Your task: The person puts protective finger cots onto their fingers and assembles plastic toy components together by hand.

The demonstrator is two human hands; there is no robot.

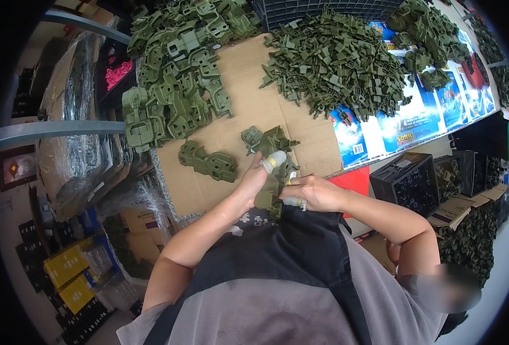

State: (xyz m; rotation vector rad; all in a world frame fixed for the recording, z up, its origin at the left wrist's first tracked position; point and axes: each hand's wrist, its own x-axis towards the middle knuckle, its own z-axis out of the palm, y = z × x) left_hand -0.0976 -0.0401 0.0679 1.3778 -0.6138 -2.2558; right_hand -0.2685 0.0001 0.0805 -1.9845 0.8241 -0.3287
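Observation:
An olive-green moulded plastic part (269, 198) is at the near edge of the table, close to my apron. My left hand (257, 175) grips it from the left, thumb pointing up and away. Against its right side, my right hand (312, 192) has its fingers curled together; what they pinch is hidden. Pale wraps with yellow bands cover some fingertips on both hands. Just beyond the hands lie more green plastic pieces (271, 139), partly overlapping. Left of my left hand, a separate green moulded part (208, 162) rests on the cardboard sheet (243, 75).
Large green moulded parts (176, 92) are heaped at the far left. A pile of small green pieces (335, 66) sits at the far right, near a black crate (323, 10). Printed blue sheets (404, 123) cover the table's right side. Dark bins (407, 181) stand beyond its edge.

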